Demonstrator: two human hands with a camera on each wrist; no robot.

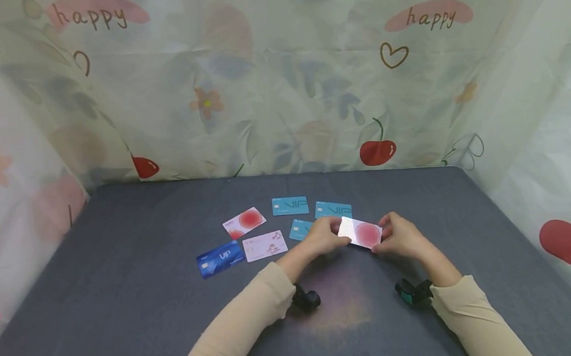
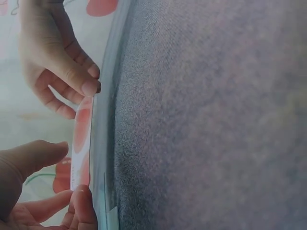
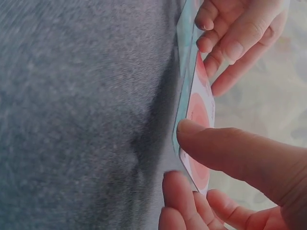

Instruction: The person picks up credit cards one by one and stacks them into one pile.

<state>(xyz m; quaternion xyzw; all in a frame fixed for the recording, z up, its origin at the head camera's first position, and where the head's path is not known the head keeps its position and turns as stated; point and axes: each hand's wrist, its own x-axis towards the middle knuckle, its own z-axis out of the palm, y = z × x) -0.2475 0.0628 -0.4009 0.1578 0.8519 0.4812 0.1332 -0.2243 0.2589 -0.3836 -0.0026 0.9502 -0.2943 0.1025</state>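
Observation:
A pink-and-white plastic card (image 1: 360, 232) with red circles is held up, tilted, between both hands. My right hand (image 1: 402, 235) pinches its right end; the right thumb (image 3: 201, 139) presses on the card's face (image 3: 197, 112). At the other end is my left hand (image 1: 324, 236), its curled fingertips (image 2: 82, 191) on the card's corner and its thumb (image 2: 48, 152) raised off the face. A teal card (image 1: 299, 229), partly hidden, lies just beyond the left hand. Behind the held card another teal VIP card (image 1: 334, 208) lies on the table.
On the grey table (image 1: 125, 331) also lie a third teal VIP card (image 1: 290, 205), a white card with red circles (image 1: 244, 222), a pink VIP card (image 1: 265, 246) and a dark blue VIP card (image 1: 220, 259). A patterned curtain (image 1: 279, 110) hangs behind the table.

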